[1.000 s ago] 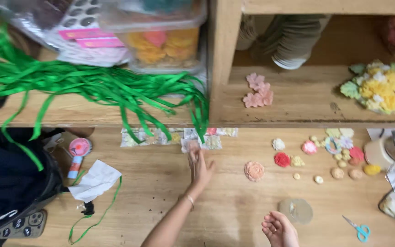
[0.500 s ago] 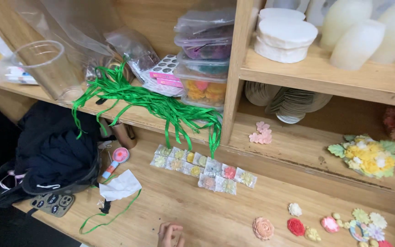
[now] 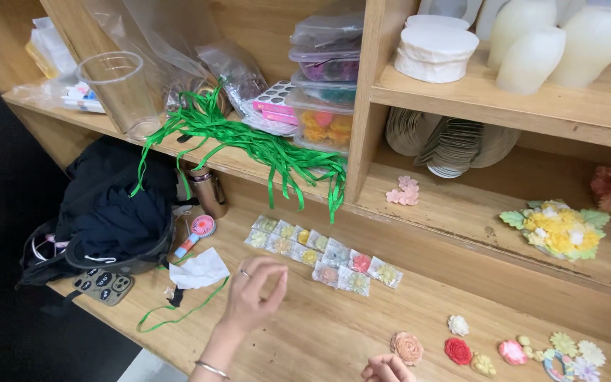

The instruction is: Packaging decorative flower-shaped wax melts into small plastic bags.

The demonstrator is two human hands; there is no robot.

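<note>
My left hand (image 3: 252, 293) hovers above the wooden desk (image 3: 319, 332), fingers loosely curled and apart, nothing in it, with a ring and a thin bracelet on the wrist. It is just left of a row of small clear packets (image 3: 323, 256) with little flowers inside. To its left lie a white paper scrap (image 3: 199, 270) and a loose green ribbon (image 3: 175, 315). Only the knuckles of my right hand (image 3: 387, 369) show at the bottom edge, near a peach rose (image 3: 408, 347) and a red rose (image 3: 457, 350).
A bunch of green ribbons (image 3: 249, 145) hangs off the shelf beside stacked plastic boxes (image 3: 323, 78) and a clear cup (image 3: 123, 92). A black bag (image 3: 107, 212), a pink mini fan (image 3: 203, 226) and a metal flask (image 3: 210, 192) sit at the left. A yellow flower cluster (image 3: 560, 230) lies on the lower shelf.
The camera tilted up from the desk to the shelves. My left hand pulled back from the packets and now hovers raised; my right hand dropped to the bottom edge.
</note>
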